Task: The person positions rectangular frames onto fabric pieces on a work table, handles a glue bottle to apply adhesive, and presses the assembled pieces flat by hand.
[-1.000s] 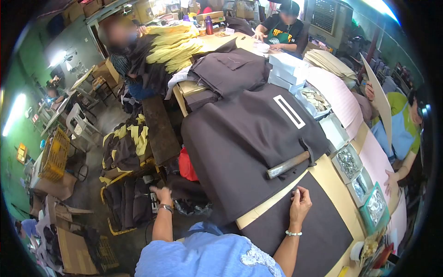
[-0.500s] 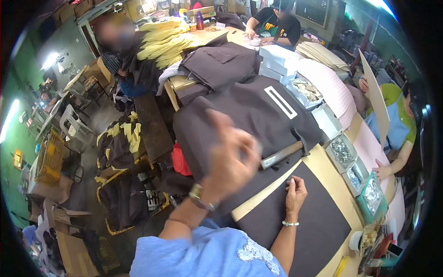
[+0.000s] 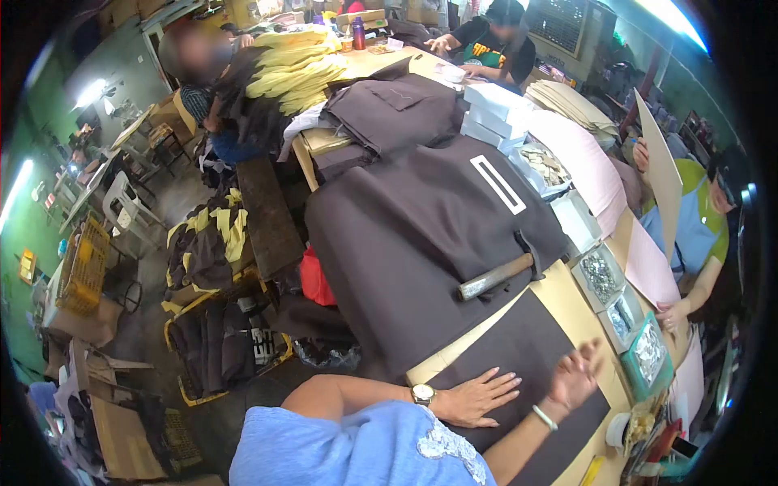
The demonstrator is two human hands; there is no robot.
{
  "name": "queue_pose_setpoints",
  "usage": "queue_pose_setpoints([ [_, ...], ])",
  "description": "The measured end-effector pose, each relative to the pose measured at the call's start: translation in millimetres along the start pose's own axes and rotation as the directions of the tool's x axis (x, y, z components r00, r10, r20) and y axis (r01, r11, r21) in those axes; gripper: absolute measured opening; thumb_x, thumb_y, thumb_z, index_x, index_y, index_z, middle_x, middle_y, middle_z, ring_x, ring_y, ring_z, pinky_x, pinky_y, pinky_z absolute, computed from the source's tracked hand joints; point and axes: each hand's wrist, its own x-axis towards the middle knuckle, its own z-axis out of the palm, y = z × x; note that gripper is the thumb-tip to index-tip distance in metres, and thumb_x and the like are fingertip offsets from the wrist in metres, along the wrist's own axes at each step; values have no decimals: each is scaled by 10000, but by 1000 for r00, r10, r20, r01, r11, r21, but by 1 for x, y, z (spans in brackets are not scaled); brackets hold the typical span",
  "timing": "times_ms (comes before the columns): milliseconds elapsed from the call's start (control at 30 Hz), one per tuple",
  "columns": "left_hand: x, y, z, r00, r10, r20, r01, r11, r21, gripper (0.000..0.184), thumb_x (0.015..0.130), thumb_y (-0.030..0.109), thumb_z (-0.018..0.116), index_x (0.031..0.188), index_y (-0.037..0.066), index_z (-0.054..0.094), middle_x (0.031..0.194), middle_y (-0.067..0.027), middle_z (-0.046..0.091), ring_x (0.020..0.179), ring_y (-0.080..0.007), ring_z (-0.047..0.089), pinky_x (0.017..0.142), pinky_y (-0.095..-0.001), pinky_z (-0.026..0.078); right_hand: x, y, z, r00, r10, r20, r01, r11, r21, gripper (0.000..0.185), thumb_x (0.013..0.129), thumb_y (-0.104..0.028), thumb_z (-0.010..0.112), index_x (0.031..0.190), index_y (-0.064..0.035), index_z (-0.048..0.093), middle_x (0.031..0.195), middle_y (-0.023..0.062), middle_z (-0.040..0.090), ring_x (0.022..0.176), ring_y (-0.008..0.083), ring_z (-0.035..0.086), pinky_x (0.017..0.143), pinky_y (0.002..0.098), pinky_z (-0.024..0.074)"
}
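Fingers outstretched, the empty left hand [image 3: 474, 398] lies palm-down on a dark cloth [image 3: 519, 348], between four and five o'clock in view. Blurred and half-open, the right hand [image 3: 574, 379] looks empty above the cloth's edge. A hammer [image 3: 496, 278] lies at the left hand's twelve o'clock; a green tray [image 3: 655, 384] sits at the right's two.

Blue top [image 3: 324, 447], white lace [image 3: 442, 444], wristwatch [image 3: 423, 394], pale bracelet [image 3: 545, 418]
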Motion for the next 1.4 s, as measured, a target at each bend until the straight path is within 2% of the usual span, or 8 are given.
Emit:
queue_pose_setpoints([
  [100,-3,2,7,999,-1,-46,0,1000,-16,717,867,455,498,1351,-49,337,1454,-236,228,1369,-327,203,1091,-497,173,-44,-35,57,951,-233,-205,36,738,-674,445,964,-324,397,1292,-27,440,1179,98,514,914,177,513,757,319,420],
  [167,0,1,6,999,-9,-37,8,999,-34,723,864,456,503,1353,-49,335,1454,-236,229,1371,-326,201,1092,-497,171,-80,-46,61,856,-472,-210,-130,198,-972,494,963,-357,396,1321,-18,418,1279,129,489,1077,230,507,893,377,403],
  [233,0,-2,7,997,-10,-70,8,999,-31,725,858,454,511,1351,-50,338,1451,-237,238,1368,-330,207,1090,-500,174,-117,-57,48,848,-527,57,-256,-502,-826,521,969,-370,384,1347,-12,398,1319,142,475,1196,245,454,974,399,363],
  [300,-2,2,6,999,-30,-26,30,999,-20,721,866,448,503,1360,-45,324,1456,-234,232,1373,-331,197,1091,-504,173,-164,-46,2,863,-489,125,-429,-842,-327,548,953,-399,398,1358,-30,382,1377,151,411,1217,296,434,993,443,332],
  [333,-1,3,-6,998,-46,33,47,999,-6,715,876,443,491,1369,-41,308,1463,-229,221,1379,-330,184,1092,-506,170,-190,-41,-8,873,-471,127,-474,-880,0,562,946,-414,405,1364,-40,374,1406,155,379,1228,322,424,1002,465,317],
  [367,1,5,-12,994,-50,101,50,999,1,709,886,439,479,1379,-36,293,1470,-225,210,1385,-329,171,1093,-507,167,-178,-4,29,692,-662,-289,-640,-747,178,600,937,-444,399,1406,-77,323,1449,166,313,1303,374,319,1031,517,264],
  [1133,-42,10,-18,996,19,88,-16,999,-31,681,870,461,514,1382,47,342,1457,-204,255,1364,-335,217,1081,-520,192,-213,28,47,635,-703,-321,-761,-641,-102,625,904,-430,468,1422,-119,306,1492,144,225,1365,376,187,1071,576,148],
  [1400,-8,-84,-123,793,-344,-502,506,831,230,683,898,383,501,1420,20,252,1479,-225,192,1364,-415,169,1058,-559,199,-213,29,47,641,-706,-302,-758,-644,-103,608,907,-420,472,1411,-115,324,1486,139,242,1359,375,205,1070,573,157],
])
